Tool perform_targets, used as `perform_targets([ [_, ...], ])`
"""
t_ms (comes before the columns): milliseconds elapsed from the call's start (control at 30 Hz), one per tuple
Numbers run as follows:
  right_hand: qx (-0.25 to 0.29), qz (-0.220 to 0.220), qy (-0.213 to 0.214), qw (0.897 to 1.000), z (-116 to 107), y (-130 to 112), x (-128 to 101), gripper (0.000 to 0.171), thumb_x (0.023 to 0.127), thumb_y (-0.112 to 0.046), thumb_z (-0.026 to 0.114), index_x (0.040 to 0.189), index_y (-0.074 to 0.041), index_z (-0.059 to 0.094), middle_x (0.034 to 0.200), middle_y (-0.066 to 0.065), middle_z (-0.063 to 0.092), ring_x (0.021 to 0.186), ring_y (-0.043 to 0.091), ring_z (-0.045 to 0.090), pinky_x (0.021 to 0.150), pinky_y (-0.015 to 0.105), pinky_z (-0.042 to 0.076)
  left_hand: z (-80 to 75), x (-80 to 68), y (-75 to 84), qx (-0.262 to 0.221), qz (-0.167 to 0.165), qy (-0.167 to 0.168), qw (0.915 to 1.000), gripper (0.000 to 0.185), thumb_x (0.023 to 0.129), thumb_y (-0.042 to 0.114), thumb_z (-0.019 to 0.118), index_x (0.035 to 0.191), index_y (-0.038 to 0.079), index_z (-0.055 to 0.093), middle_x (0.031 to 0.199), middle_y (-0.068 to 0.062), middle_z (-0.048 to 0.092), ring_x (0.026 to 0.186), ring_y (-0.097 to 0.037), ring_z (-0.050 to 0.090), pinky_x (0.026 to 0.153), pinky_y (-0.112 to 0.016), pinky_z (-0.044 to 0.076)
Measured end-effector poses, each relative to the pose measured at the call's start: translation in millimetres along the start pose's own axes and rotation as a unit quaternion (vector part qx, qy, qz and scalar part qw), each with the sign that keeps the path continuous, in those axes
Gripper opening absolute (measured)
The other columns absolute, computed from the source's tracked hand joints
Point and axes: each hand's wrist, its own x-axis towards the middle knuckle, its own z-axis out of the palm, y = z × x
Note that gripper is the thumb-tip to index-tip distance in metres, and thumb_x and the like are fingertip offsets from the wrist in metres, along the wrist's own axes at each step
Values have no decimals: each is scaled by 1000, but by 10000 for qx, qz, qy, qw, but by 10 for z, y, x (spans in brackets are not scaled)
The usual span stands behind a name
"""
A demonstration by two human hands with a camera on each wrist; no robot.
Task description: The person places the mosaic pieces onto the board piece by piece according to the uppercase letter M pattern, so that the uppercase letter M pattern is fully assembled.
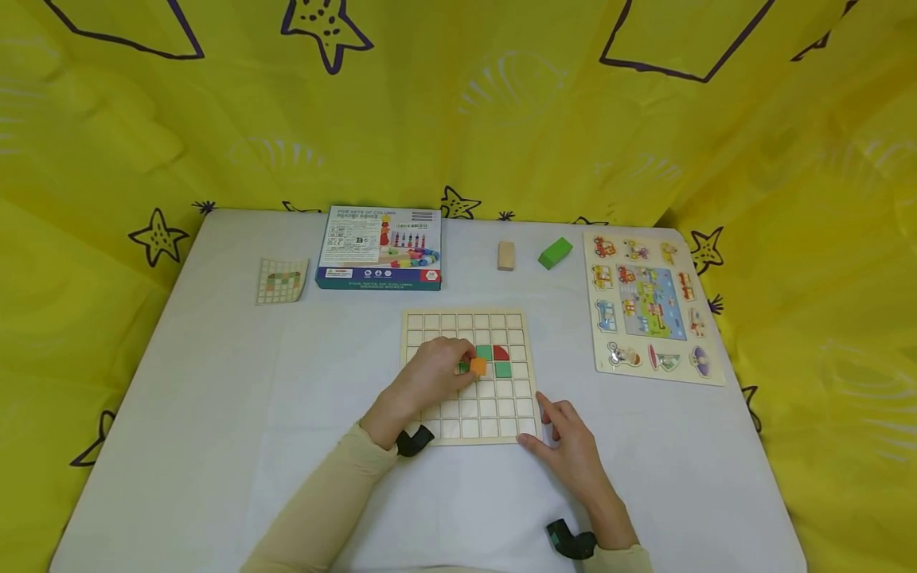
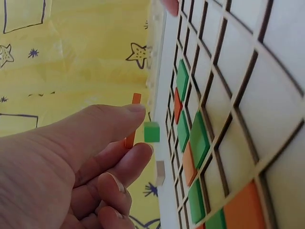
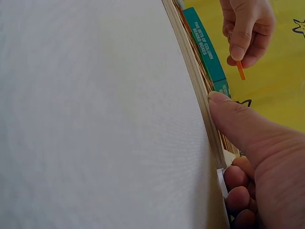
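Orange tile [image 1: 478, 366], thin and square, is pinched between the left hand's [image 1: 437, 372] thumb and forefinger and held just above the grid board [image 1: 469, 430], near the middle of the board and beside the pieces already seated. The left wrist view shows the tile [image 2: 130, 139] edge-on in that pinch, not yet down in a cell; the other fingers are loosely curled under it.

Only a small cluster of the grid is filled. In the head view two green tiles [image 1: 503, 369] and a red quarter-round piece [image 1: 501, 352] sit in cells just right of the held tile, and another bit of green peeks out under the fingers. The left wrist view shows several more green and orange pieces in neighbouring cells, so the exact count is hard to tell, but most cells are plainly bare wood. By my reading the pattern is early on, with the orange tile to be seated and the bulk of the board left to fill.

The right hand [image 1: 569, 452] holds nothing; its thumb presses the board's near right corner and the curled fingers rest on the desk [image 1: 215, 414] beside it, steadying the board.

Further back lie a pattern card [image 1: 282, 280], a toy box [image 1: 380, 248], a plain wood block [image 1: 506, 255], a green block [image 1: 555, 252] and a peg puzzle [image 1: 650, 302].
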Motion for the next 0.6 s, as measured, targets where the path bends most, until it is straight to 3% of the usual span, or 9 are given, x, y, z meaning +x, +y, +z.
perform_targets([
  [367,2,-77,21,10000,-5,5,-2,75,75,-23,87,138,1,53,93,-4,46,72,10,40,55,22,36,221,90,165,369,335,-28,9988,20,85,20,77,98,6,72,88,0,69,81,-17,60,77,-26,50],
  [600,44,-38,-22,10000,-11,0,-2,75,75,-23,86,138,1,53,93,-4,47,73,11,40,56,22,37,312,111,237,570,348,-142,9977,17,84,21,78,93,8,72,83,2,69,71,-11,55,68,-20,46],
])
